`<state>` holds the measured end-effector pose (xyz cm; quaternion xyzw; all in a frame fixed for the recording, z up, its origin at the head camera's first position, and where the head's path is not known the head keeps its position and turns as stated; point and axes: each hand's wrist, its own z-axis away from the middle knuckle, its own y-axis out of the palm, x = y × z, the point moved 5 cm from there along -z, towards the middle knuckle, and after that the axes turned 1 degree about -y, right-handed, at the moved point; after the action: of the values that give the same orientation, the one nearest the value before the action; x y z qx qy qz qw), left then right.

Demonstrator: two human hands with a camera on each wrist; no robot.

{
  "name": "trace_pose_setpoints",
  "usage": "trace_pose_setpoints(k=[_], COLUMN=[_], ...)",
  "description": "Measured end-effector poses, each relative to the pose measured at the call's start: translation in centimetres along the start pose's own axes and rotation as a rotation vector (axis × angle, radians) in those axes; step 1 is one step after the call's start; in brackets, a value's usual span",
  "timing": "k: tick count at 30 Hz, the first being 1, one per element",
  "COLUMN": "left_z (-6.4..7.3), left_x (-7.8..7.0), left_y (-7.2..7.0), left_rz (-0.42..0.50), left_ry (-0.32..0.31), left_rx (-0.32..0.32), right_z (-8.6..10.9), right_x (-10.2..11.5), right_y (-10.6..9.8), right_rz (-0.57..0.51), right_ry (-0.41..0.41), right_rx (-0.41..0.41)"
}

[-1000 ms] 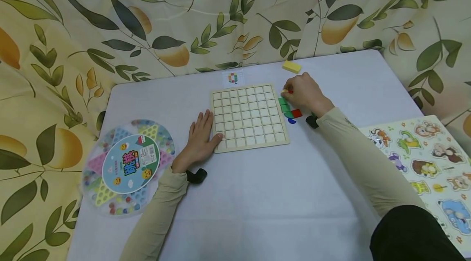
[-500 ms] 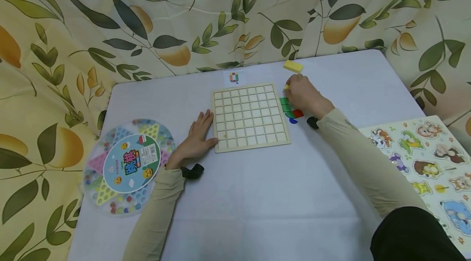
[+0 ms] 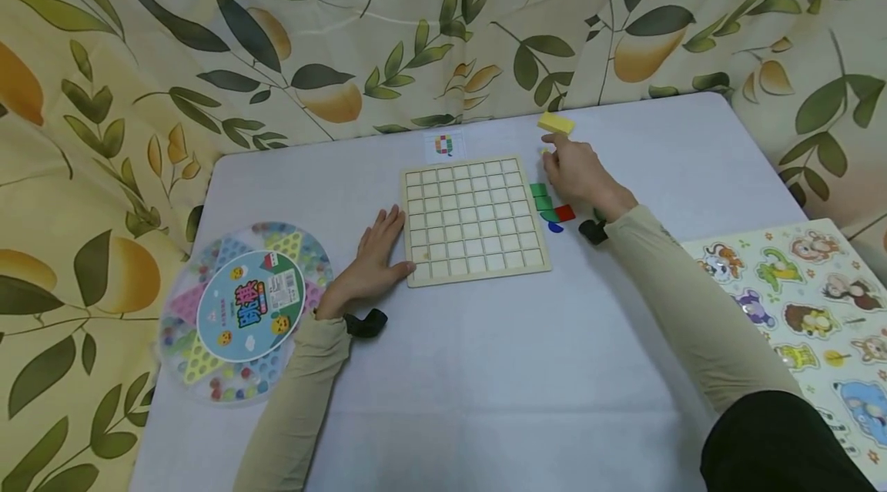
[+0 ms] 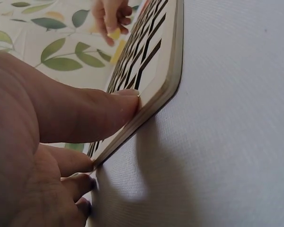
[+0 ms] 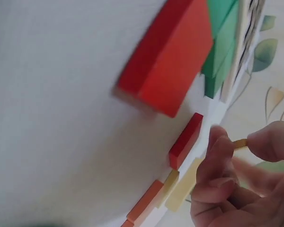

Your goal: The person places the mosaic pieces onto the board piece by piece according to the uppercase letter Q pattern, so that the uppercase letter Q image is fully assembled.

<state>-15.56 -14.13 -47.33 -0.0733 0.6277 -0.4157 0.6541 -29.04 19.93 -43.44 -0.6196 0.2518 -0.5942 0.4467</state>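
Observation:
My left hand (image 3: 374, 253) lies along the left side of a wooden grid board (image 3: 478, 220), its fingers straight. In the left wrist view the thumb (image 4: 92, 113) presses on the board's rim near a corner. Beyond the board's far right side is my right hand (image 3: 578, 172). It pinches a small yellow tile (image 5: 240, 143) between thumb and finger, and its index finger reaches towards a yellow block (image 3: 557, 122). Green tiles (image 3: 541, 198), a red tile (image 3: 565, 212) and a blue rounded tile (image 3: 555, 228) lie along the board's right side. More red and orange tiles (image 5: 146, 202) lie under the hand.
A small card (image 3: 444, 145) with a coloured tile pattern lies behind the board. A round Chinese checkers set (image 3: 252, 311) is at the left, and an animal picture board (image 3: 797, 299) lies at the right. Patterned cloth (image 3: 443, 38) hangs behind the table.
My right hand has moved slightly to the right, away from the green tiles, and its index finger has straightened. My left thumb has drawn back from the grid to the board's edge.

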Motion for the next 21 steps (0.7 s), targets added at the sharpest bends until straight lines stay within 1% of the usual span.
trace_pose_setpoints(k=[2, 5, 8, 13, 18, 21], left_z=[0.0, 0.0, 0.0, -0.1, -0.2, -0.2], left_x=[0.0, 0.1, 0.1, 0.2, 0.3, 0.4], left_y=[0.0, 0.0, 0.1, 0.1, 0.0, 0.0], left_rz=[-0.004, -0.013, -0.021, -0.017, -0.030, -0.033], left_ry=[0.000, -0.005, -0.014, -0.025, -0.022, -0.019], left_rx=[-0.002, -0.002, -0.002, 0.003, -0.002, -0.008], right_z=[0.0, 0.0, -0.1, -0.3, -0.5, -0.6], right_x=[0.2, 0.2, 0.3, 0.9, 1.5, 1.8], right_y=[0.0, 0.1, 0.2, 0.0, 0.0, 0.2], right_rz=[-0.017, -0.059, -0.099, -0.148, -0.197, -0.228], right_ry=[-0.001, 0.020, 0.036, 0.009, -0.061, -0.081], right_rx=[0.022, 0.055, 0.063, 0.016, -0.061, -0.089])
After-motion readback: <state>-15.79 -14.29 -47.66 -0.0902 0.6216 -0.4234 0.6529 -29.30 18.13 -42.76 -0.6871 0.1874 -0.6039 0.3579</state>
